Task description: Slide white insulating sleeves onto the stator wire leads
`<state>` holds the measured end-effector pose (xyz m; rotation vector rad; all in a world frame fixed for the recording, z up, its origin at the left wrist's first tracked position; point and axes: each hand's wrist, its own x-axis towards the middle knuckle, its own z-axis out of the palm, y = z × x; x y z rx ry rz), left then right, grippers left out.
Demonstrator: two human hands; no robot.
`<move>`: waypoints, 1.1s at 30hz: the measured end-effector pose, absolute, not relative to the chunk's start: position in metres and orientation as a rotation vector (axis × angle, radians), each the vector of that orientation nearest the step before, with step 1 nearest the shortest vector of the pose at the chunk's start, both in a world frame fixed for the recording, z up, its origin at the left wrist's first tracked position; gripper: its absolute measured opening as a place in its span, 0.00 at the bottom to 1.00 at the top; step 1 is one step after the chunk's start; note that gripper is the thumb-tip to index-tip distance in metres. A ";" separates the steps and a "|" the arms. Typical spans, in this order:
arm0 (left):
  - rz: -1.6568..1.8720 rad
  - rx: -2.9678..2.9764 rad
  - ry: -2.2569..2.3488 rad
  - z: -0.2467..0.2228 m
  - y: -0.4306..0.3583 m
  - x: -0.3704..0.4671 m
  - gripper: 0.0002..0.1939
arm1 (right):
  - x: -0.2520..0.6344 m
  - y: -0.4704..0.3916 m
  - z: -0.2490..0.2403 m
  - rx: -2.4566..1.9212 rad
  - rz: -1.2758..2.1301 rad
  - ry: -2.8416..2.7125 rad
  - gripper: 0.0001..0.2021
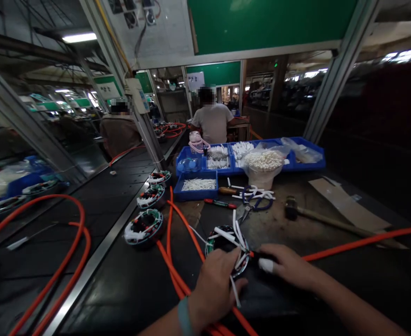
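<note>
A round wound part (222, 233) with white tubes and wires lies on the dark bench, partly hidden by my hands. My left hand (217, 282), with a blue-green band at the wrist, is closed on white tubes (238, 233) at the part's near side. To its right, my right hand (282, 263) is wrapped round a dark tool whose tip points at the tubes; one fingertip is covered in white. What kind of tool it is cannot be made out. Orange hoses (170, 263) run under and beside the part.
Blue trays (198, 186) with white pieces stand behind, beside a bagged tub (261, 175). Scissors (261, 203), a red marker (220, 204), a mallet (291, 207) and cardboard (348, 205) lie around. More round parts (144, 227) sit left. Two people are beyond.
</note>
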<state>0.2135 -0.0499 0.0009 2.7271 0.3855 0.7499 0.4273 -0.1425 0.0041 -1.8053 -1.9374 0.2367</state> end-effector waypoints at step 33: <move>0.991 2.546 0.262 0.003 -0.046 0.202 0.20 | 0.401 -0.168 0.048 -1.435 0.038 -1.473 0.06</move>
